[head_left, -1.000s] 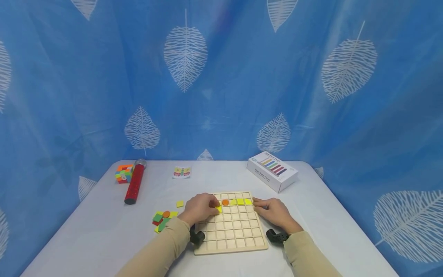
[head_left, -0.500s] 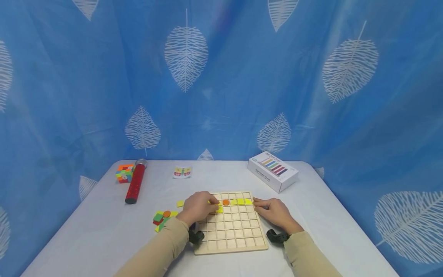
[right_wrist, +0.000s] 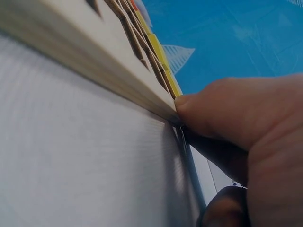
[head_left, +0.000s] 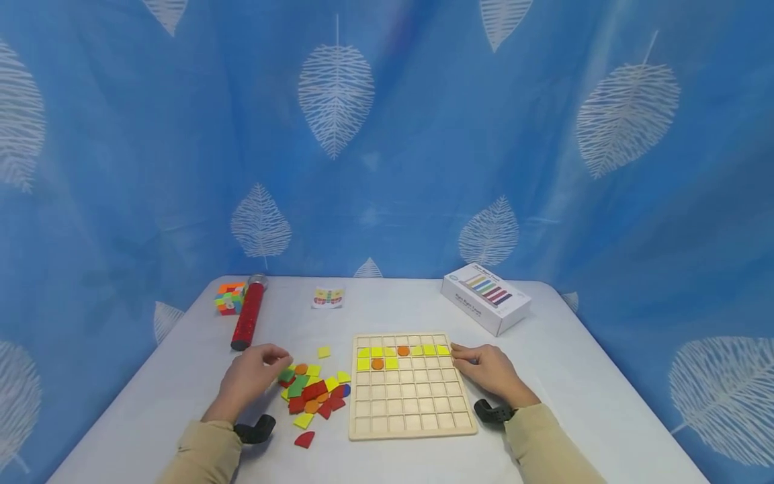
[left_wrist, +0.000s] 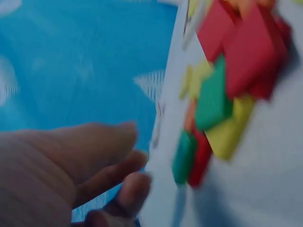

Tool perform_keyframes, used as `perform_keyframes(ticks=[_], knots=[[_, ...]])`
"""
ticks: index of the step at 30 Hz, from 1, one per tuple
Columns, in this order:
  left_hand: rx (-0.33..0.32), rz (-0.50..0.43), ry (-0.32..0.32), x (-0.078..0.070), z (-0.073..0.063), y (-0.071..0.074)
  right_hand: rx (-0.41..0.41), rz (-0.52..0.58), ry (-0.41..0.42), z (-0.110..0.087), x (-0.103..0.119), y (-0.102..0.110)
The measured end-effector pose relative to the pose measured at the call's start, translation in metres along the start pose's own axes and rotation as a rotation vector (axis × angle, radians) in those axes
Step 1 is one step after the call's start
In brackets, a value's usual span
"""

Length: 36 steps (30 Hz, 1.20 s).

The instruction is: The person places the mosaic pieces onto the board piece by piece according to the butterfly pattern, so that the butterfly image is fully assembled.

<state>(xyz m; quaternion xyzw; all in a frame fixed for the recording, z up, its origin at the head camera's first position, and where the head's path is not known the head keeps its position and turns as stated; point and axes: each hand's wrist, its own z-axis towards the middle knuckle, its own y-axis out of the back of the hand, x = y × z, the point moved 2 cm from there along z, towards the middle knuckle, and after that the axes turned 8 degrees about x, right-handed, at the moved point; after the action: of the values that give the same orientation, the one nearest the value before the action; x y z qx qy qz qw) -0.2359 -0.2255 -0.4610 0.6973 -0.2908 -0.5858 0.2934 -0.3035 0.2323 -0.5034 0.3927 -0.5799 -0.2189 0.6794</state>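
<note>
My left hand (head_left: 250, 376) hovers over the left end of a pile of flat coloured tiles (head_left: 314, 390), its fingers loosely bent. In the left wrist view, a gap separates the fingertips from a green tile (left_wrist: 184, 156), and nothing shows between the fingers. A pale wooden grid board (head_left: 411, 407) lies to the right of the pile. Yellow tiles and orange discs fill much of its second row and the left of its third row. Against the board's right edge, the thumb and forefinger of my right hand (head_left: 492, 373) rest fairly straight; the right wrist view shows the thumb tip touching it.
A small picture card (head_left: 328, 298) lies behind the board. At the back left are a puzzle cube (head_left: 230, 299) and a red tube with a silver end (head_left: 249, 312). A white box (head_left: 486, 299) stands back right. One red tile (head_left: 305, 439) lies apart, nearer the front.
My left hand has left the board and moved left to the pile, uncovering the tiles in the board's left cells. My right hand stays at the board's edge. The head view has shifted slightly.
</note>
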Motion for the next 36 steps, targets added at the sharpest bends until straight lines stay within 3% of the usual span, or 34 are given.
perform_keyframes(ticks=[5, 10, 20, 27, 36], knots=[[0.063, 0.022, 0.054, 0.014, 0.004, -0.006, 0.0, -0.005, -0.002, -0.001, -0.002, 0.001], [0.081, 0.048, 0.066, 0.014, 0.005, -0.01, 0.004, -0.002, -0.029, 0.0, -0.003, -0.001], [0.035, 0.072, 0.073, 0.011, 0.003, -0.009, -0.006, 0.001, -0.021, 0.001, -0.003, -0.001], [-0.01, 0.055, 0.005, -0.001, 0.001, -0.011, -0.005, 0.007, -0.011, -0.001, -0.004, 0.0], [-0.051, -0.012, -0.136, -0.037, -0.001, -0.035, -0.005, 0.013, -0.015, -0.002, -0.001, 0.0]])
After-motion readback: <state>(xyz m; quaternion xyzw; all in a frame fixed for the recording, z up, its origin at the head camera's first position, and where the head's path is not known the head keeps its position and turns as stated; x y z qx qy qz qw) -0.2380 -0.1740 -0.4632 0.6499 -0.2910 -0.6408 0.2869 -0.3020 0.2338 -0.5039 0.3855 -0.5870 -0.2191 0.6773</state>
